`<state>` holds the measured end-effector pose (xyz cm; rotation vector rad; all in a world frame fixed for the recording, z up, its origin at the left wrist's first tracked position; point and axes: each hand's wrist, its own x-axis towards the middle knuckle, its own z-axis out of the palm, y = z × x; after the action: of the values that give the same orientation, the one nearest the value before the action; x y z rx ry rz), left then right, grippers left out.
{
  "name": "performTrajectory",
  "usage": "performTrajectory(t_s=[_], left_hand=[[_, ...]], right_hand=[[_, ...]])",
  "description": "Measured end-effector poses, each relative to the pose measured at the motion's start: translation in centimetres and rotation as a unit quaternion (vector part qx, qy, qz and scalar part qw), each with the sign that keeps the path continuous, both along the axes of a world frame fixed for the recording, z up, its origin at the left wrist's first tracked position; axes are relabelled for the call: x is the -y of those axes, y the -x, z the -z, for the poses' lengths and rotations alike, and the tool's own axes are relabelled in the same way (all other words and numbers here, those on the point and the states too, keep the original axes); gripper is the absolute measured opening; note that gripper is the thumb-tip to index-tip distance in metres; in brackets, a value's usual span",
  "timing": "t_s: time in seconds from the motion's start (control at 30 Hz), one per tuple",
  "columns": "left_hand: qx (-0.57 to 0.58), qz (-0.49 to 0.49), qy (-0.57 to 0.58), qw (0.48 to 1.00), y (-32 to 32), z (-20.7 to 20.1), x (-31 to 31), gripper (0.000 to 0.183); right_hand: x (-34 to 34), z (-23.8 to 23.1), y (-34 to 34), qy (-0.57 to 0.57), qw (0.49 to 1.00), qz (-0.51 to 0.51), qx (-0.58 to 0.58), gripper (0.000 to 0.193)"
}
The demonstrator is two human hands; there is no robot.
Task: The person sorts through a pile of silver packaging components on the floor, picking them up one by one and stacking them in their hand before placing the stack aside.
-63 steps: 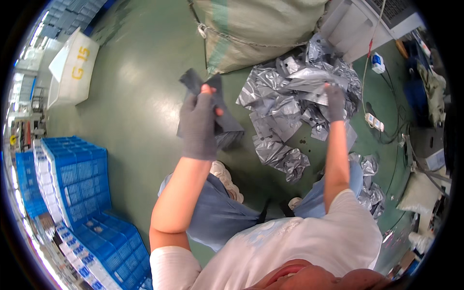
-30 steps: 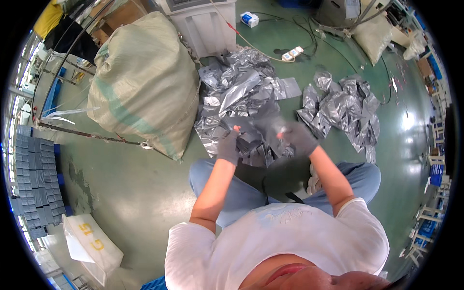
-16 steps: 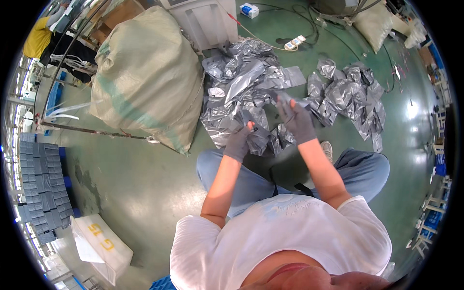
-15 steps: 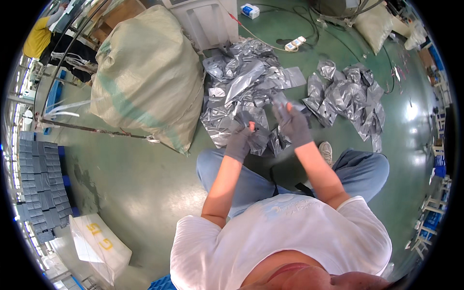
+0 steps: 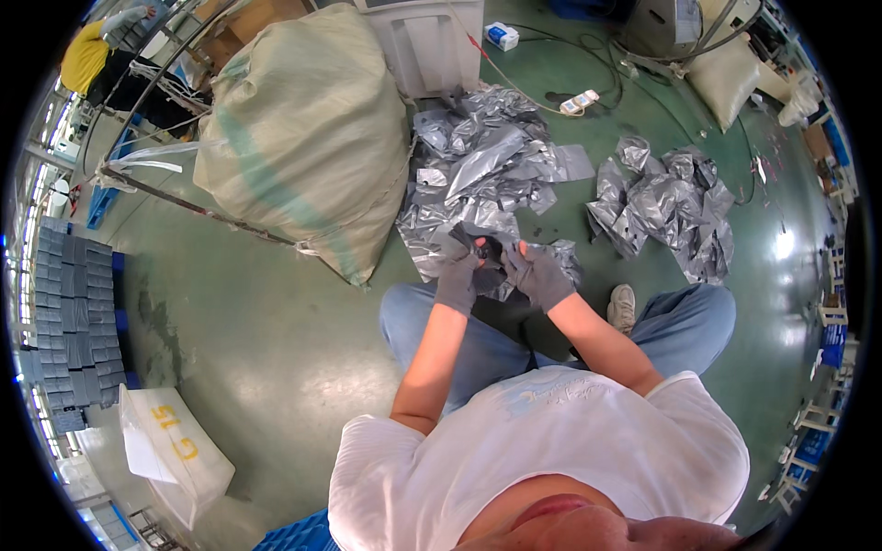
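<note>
My left hand (image 5: 457,278), in a grey glove with bare fingertips, is closed on a dark crumpled plastic piece (image 5: 491,260). My right hand (image 5: 540,277), gloved the same way, comes close beside it, its fingers pinched at the right side of the same piece. Whether this is a bag or a loose sheet, I cannot tell. Just beyond my hands spreads a large pile of shiny silver-grey plastic pieces (image 5: 487,170) on the floor. To the right of it lies a smaller pile of the same silver-grey plastic (image 5: 675,207).
A big stuffed woven sack (image 5: 308,147) stands left of the piles, with a pale plastic bin (image 5: 427,55) behind. A power strip (image 5: 579,102) and cables lie beyond. At left are stacked grey pieces (image 5: 78,321) and a white tub (image 5: 179,450). Another person (image 5: 84,55) bends at far left.
My right hand has come back from over the large pile, moving left and nearer to meet my left hand. My left hand stays about where it was. The view has shifted slightly.
</note>
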<state>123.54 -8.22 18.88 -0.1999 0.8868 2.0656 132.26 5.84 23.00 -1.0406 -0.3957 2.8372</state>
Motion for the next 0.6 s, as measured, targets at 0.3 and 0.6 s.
performTrajectory(t_s=[0.3, 0.6], left_hand=[[-0.003, 0.013, 0.063, 0.998, -0.2, -0.8, 1.9, 0.038], [0.069, -0.002, 0.019, 0.997, -0.7, 0.0, 2.5, 0.041]], right_hand=[[2.8, -0.3, -0.2, -0.023, 0.998, -0.052, -0.027, 0.020], [2.6, 2.5, -1.0, -0.001, 0.997, -0.031, -0.070, 0.021]])
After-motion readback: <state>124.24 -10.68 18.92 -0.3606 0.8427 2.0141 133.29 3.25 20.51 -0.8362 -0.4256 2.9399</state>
